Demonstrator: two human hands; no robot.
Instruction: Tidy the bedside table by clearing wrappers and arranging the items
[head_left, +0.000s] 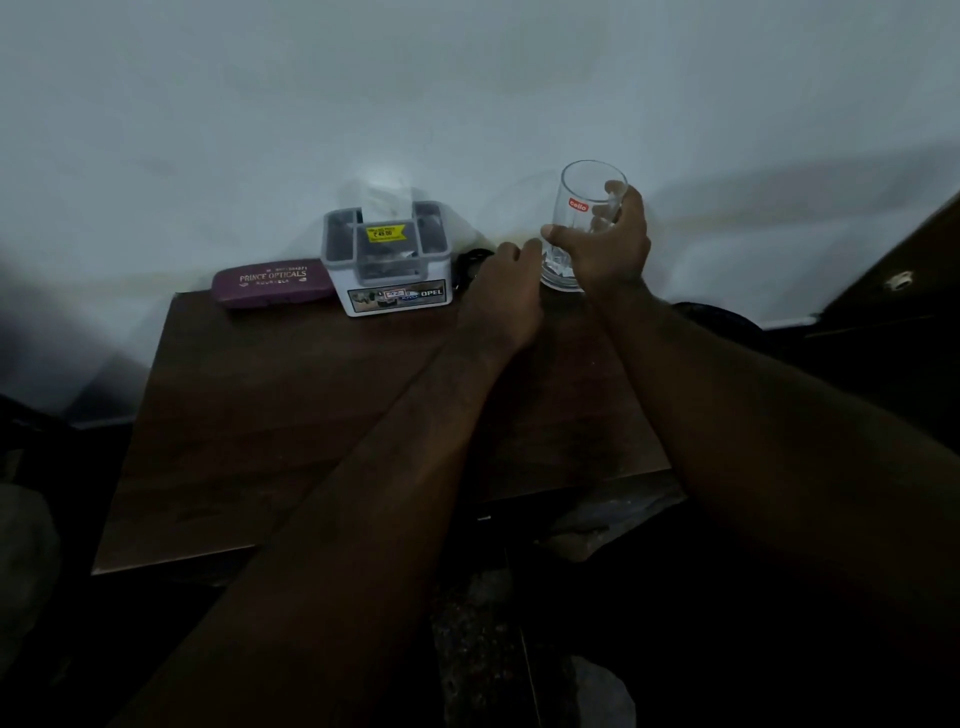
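A clear drinking glass with a red label stands at the back right of the dark wooden bedside table. My right hand is wrapped around its lower half. My left hand lies just left of the glass base, fingers curled, thumb near the glass; whether it holds anything is hidden. A grey-and-white plastic organiser box with a yellow price sticker stands at the back centre. A maroon spectacle case lies left of it, against the wall.
A dark object sits between the organiser and my left hand, mostly hidden. The pale wall runs right behind the items. Dark furniture stands at the right. The floor below the table's front edge is dim.
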